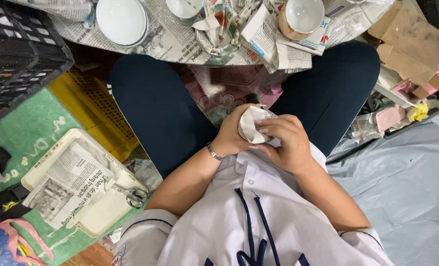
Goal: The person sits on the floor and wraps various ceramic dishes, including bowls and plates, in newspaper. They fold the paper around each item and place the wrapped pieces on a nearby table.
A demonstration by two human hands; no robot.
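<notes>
- Your left hand (231, 135) sat at the centre of the frame, fingers curled shut around a small item wrapped in white paper (251, 125); a metal bracelet (213, 151) circled that wrist.
- Your right hand (287, 143) sat just to the right of it, fingers bent over the same wrapped item, pressing the paper against it.
- The wrapped item lay between both hands, above your lap and below the gap between your two knees; what the paper covered could not be told.
- Your dark trousers (155, 108) filled the middle band of the frame on both sides of the hands.
- At the top of the frame, sheets of newspaper (172, 42) covered a surface that carried a stack of white plates (122, 20), a white cup (186, 7) and a cup with a tan outside (302, 17).
- At the lower left, a cream tray (106, 216) rested on a green mat (30, 133); the tray carried a folded newspaper sheet (69, 184) and a pair of scissors (133, 194).
- At the upper left stood a black crate (17, 49), with a yellow crate (94, 111) just beside it.
- At the upper right lay brown cardboard pieces (409, 37).
</notes>
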